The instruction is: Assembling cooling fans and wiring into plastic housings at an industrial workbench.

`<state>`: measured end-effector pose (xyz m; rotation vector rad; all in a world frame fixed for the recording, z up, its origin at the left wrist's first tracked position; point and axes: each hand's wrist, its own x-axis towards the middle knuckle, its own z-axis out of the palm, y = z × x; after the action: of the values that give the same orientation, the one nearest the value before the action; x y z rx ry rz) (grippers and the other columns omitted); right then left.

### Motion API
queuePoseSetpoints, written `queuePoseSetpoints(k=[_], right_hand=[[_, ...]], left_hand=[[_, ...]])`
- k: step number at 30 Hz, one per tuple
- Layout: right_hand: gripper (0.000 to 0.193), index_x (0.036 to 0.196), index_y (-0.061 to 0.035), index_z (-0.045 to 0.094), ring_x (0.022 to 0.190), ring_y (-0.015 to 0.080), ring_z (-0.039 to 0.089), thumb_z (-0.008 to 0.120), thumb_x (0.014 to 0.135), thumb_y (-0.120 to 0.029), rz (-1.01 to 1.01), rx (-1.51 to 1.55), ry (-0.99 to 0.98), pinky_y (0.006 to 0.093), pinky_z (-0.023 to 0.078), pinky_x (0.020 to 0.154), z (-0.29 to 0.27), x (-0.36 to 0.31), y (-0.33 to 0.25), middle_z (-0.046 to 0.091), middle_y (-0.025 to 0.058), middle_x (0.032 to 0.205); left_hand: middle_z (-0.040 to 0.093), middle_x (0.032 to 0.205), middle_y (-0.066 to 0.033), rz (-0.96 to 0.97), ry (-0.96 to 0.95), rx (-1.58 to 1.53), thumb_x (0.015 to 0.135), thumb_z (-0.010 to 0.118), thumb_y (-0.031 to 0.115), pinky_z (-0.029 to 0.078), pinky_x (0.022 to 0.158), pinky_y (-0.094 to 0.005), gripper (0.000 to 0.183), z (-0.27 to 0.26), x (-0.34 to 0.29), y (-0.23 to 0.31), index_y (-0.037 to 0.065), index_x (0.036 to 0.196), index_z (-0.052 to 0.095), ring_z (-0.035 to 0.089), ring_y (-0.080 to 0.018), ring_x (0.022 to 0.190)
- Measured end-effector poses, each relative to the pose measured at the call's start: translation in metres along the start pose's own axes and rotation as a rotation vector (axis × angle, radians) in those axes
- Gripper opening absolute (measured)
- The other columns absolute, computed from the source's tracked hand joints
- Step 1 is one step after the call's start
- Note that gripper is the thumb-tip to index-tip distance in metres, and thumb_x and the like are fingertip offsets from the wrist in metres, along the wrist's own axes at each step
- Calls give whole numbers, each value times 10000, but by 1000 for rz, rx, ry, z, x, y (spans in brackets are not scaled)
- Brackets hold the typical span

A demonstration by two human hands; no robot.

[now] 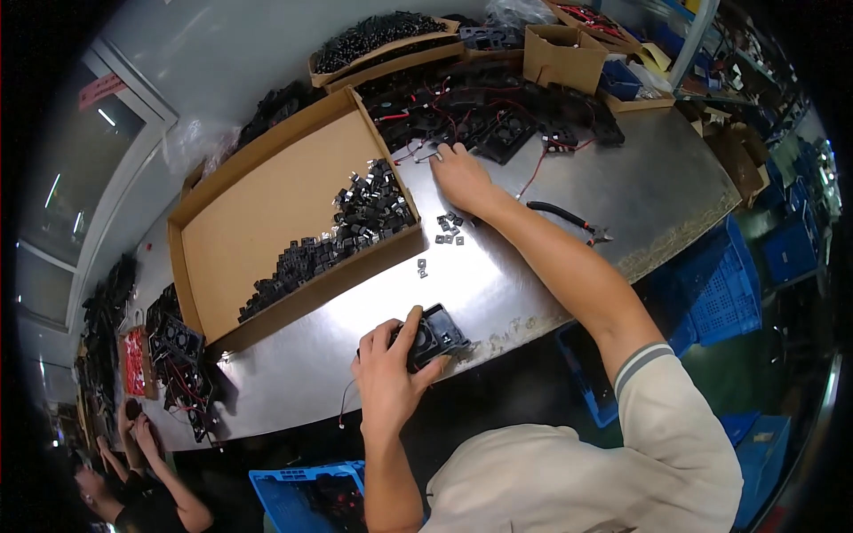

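My left hand (391, 373) is wrapped over a black plastic housing (437, 334) with a round fan-like part, at the table's near edge. A thin wire with a small white connector (341, 425) hangs beside that hand. Stretched to the far side, my right hand (459, 178) has its fingers curled down by the tabletop, close to dark parts with red wires; what they pinch, if anything, is hidden. Between my hands lie several small black square pieces (450, 229) and a small metal-and-black part (422, 266). Right of my forearm rest black-handled pliers (569, 218).
A shallow cardboard box (258, 209) holds a heap of small black parts (355, 218). Black housings with red wires (506, 129) pile up behind. An upright carton (562, 60) stands at the back. Blue crates (720, 284) sit below the metal table (662, 186). Another person works at far left.
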<state>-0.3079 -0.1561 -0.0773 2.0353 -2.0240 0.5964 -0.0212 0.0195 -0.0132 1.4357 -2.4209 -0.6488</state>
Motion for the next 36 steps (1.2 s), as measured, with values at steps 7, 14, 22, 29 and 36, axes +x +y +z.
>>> queuePoseSetpoints(k=[7,14,22,29,36], right_hand=[[272,1082,30,637,1048,368,530,529,838,-19,-222,-60,-214,415,474,927,-45,-60,-32,573,173,1085],[348,1175,-12,638,1106,359,535,586,831,-35,-150,69,-198,428,457,965,-69,-90,-44,590,175,1165],[203,1046,-57,711,1087,317,599,664,883,-169,-426,442,-186,423,482,929,-55,-94,-58,644,141,1154],[440,1266,-93,591,1242,335,493,684,841,-155,-110,122,-81,479,416,1020,-72,-66,1,559,122,1324],[319,1134,-134,672,1311,321,439,694,816,-147,-86,79,-80,486,380,1038,-58,-49,12,549,90,1347]], left_hand=[[569,1245,-80,-22,17,0,715,818,354,383,953,-503,711,0,-4,-6,258,1377,575,501,-295,1170],[566,1256,-78,-20,-6,9,722,815,356,381,956,-513,721,-2,-3,-5,268,1390,560,492,-302,1185],[565,1249,-72,-16,-21,-27,719,821,347,383,965,-510,722,0,-2,-2,266,1388,564,496,-297,1176],[565,1252,-76,-20,-11,-33,716,822,360,382,967,-505,719,0,-4,-4,267,1383,571,496,-298,1179],[565,1265,-77,-5,1,15,721,813,387,382,957,-524,727,0,-1,-8,270,1392,561,494,-294,1198]])
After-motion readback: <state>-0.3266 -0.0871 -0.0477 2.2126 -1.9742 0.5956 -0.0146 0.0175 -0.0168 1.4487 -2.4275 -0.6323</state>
